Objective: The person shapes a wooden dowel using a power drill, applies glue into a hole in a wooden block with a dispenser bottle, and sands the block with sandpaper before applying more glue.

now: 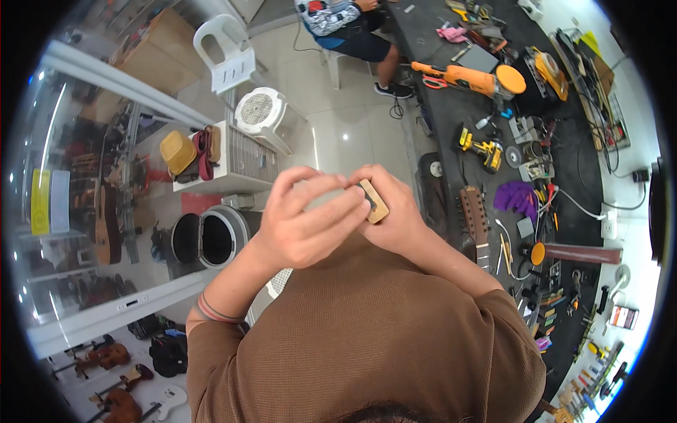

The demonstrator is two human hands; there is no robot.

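Close in front of my chest, my right hand (396,217) is closed around a small light-wood block (379,206). The block's end faces up between thumb and fingers, with a dark hollow or mark in it; most of its length is hidden in the hand. From the left, my left hand (302,224) reaches across with its fingers bent and close together. Its fingertips meet at the block's edge by the dark spot. Whether they pinch something small there is hidden.
To the right runs a dark workbench (451,120) with an orange power tool (469,79), a yellow drill (486,149), a purple cloth (517,199) and a guitar headstock (474,211). White stool (262,113), chair (229,60) and bin (229,236) stand left. Someone sits (345,32) ahead.
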